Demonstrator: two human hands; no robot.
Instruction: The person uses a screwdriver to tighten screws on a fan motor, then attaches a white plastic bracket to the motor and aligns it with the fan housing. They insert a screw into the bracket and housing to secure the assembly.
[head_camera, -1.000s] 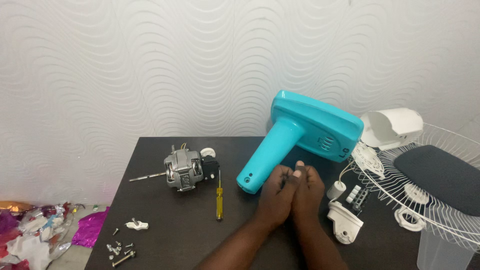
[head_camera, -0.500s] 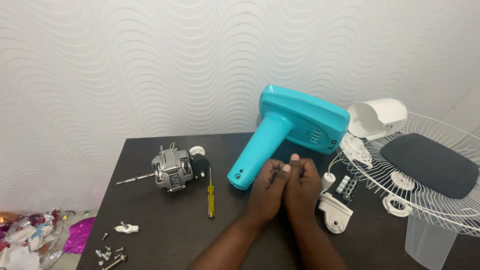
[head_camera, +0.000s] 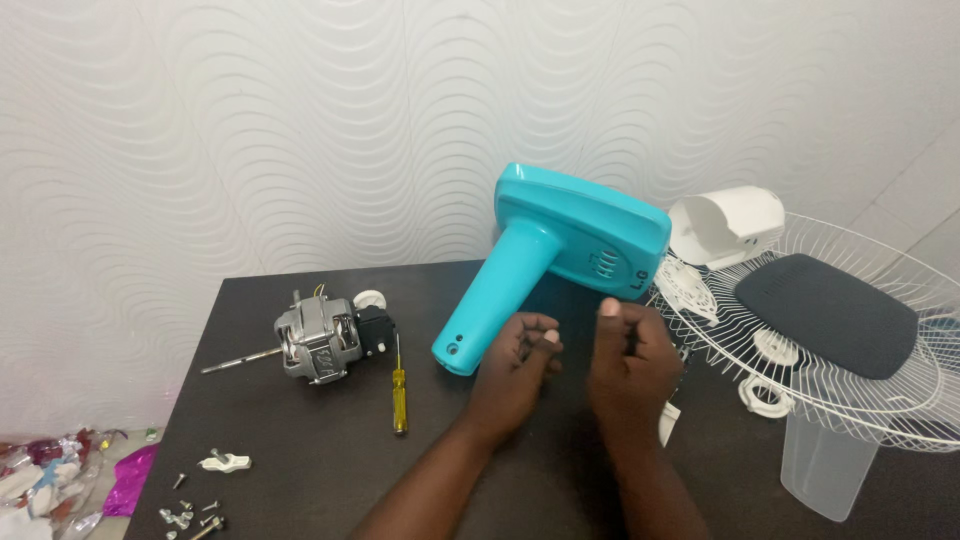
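Note:
My left hand (head_camera: 517, 368) hovers over the dark table (head_camera: 300, 460) with its fingers curled in and nothing visible in it. My right hand (head_camera: 630, 360) is beside it, a short gap apart, also loosely fisted and raised. Both sit just in front of the turquoise fan base housing (head_camera: 560, 250), which lies on its side with its neck pointing toward my left hand. A white plastic part (head_camera: 667, 420) shows partly under my right hand.
A metal fan motor (head_camera: 320, 342) with a shaft lies at the left, a yellow-handled screwdriver (head_camera: 399, 392) beside it. Several screws (head_camera: 190, 515) and a white clip (head_camera: 225, 462) lie at the near left. A white wire fan guard (head_camera: 850, 370), dark cover (head_camera: 825, 312) and white housing (head_camera: 730, 225) sit right.
My hands, pressed together before, have separated and lifted slightly. The view has shifted, so the table objects appear further right and lower.

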